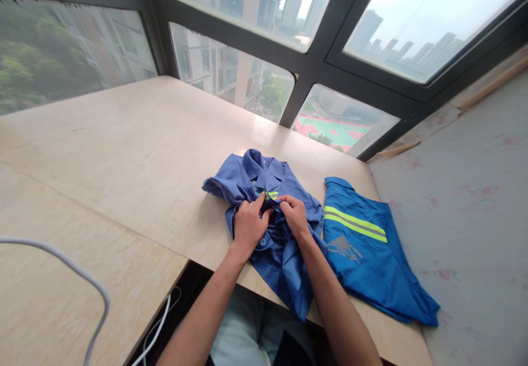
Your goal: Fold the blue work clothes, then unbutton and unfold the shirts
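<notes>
A blue-purple work shirt point(299, 195) with a collar, buttons and a yellow-green reflective strip lies crumpled on the wooden surface in front of me. Its lower part hangs over the near edge. My left hand point(250, 224) grips the front of the shirt just below the collar, thumb and fingers closed on the cloth. Close by on the right, my right hand point(295, 216) pinches the shirt's other front edge. The two hands are almost touching. Folds hide most of the fingertips and whatever small part lies between them.
A brighter blue garment point(363, 250) with yellow-green and grey stripes lies flat to the right, beside the patterned wall point(462, 212). Dark-framed windows point(313, 61) border the wooden surface point(124, 146). A white cable point(78, 270) curves across the left side.
</notes>
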`<state>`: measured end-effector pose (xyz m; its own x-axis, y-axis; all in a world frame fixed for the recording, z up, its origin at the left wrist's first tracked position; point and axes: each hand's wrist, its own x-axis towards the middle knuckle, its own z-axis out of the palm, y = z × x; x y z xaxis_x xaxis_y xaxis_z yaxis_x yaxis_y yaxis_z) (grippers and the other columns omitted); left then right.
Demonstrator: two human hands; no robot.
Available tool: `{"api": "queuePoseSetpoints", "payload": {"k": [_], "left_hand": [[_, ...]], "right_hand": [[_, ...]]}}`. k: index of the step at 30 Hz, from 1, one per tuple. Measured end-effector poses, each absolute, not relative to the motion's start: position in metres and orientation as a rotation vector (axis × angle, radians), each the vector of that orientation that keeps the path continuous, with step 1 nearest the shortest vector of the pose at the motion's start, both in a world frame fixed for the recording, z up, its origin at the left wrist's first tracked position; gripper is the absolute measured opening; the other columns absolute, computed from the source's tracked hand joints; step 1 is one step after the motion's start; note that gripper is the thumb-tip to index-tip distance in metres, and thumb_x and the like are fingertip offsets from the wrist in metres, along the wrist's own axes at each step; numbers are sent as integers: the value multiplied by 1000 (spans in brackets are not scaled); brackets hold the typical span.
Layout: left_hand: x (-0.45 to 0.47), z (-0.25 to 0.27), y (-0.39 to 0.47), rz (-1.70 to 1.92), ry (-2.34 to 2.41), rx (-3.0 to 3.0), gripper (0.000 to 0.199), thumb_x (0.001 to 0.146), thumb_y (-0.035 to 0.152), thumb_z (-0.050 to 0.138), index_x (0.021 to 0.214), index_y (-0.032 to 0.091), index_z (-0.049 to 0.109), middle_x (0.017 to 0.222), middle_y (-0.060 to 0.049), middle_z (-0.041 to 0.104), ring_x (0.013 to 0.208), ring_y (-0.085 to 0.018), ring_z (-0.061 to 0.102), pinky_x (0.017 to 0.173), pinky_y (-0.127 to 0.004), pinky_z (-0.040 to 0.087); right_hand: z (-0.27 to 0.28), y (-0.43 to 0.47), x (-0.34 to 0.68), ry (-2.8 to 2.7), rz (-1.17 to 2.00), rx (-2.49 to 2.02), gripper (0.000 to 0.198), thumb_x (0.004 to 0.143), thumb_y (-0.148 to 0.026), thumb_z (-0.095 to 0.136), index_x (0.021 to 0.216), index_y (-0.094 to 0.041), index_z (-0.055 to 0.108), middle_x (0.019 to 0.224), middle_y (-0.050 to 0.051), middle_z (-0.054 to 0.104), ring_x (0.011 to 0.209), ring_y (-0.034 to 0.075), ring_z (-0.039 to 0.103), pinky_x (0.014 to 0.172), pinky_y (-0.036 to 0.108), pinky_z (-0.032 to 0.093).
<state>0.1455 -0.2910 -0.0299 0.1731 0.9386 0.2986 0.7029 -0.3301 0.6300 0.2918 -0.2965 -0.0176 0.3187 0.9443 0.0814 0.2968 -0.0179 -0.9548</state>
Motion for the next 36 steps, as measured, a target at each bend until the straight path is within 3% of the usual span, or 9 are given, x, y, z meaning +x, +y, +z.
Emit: {"api": "queuePoseSetpoints", "payload": {"k": [2, 5, 15, 20, 25, 29, 36], "left_hand": [[146, -34, -284, 989, 1463, 2143, 28, 90, 23, 60, 117, 21, 69, 93, -6, 73, 84, -22, 60, 77, -32, 47], [145, -40, -279, 1034, 1389, 2180, 23, 93, 18, 53, 105, 19, 73, 89, -6, 73, 80, -21, 59, 75, -32, 46], [144, -41, -280, 1141, 1236, 2076, 22, 92, 15, 50, 104, 16, 68, 89, -7, 69, 80, -20, 60, 74, -31, 47], [143, -41, -281, 1165, 1164, 2062, 18, 93, 19, 51, 104, 18, 66, 90, -5, 68, 82, -20, 60, 76, -31, 47], [142, -43, -282, 1197, 1096, 2077, 23, 90, 20, 57, 113, 19, 63, 92, -4, 69, 80, -18, 58, 78, -32, 47], [144, -46, -280, 1247, 1149, 2049, 15, 93, 23, 54, 102, 19, 66, 92, -5, 70, 82, -19, 60, 78, -32, 47], [145, -47, -278, 1278, 1188, 2034, 21, 96, 25, 47, 92, 19, 66, 86, -6, 69, 80, -20, 60, 76, -32, 47]], "right_hand": [[-23, -296, 294, -1082, 826, -1517, 26, 65, -32, 50, 69, -17, 72, 54, -3, 53, 51, 12, 41, 52, 24, 32], [-28, -296, 297, -1031, 928, -1479, 23, 63, -32, 51, 67, -18, 69, 51, -4, 48, 50, 11, 35, 50, 23, 27], [-29, -292, 305, -1177, 1114, -1350, 16, 66, -32, 53, 64, -19, 62, 58, -3, 48, 57, 12, 37, 54, 23, 30], [-32, -293, 309, -1218, 1114, -1292, 15, 68, -31, 55, 69, -19, 63, 63, -2, 53, 60, 13, 42, 59, 24, 35], [-34, -297, 308, -1259, 1068, -1287, 24, 69, -38, 73, 81, -19, 65, 75, -1, 62, 67, 15, 52, 66, 26, 42], [-35, -298, 305, -1276, 993, -1291, 25, 71, -41, 76, 82, -19, 68, 80, 1, 66, 74, 17, 57, 72, 28, 45], [-37, -297, 305, -1244, 1027, -1228, 21, 75, -37, 70, 88, -21, 74, 88, 3, 72, 85, 21, 62, 83, 33, 48]]}}
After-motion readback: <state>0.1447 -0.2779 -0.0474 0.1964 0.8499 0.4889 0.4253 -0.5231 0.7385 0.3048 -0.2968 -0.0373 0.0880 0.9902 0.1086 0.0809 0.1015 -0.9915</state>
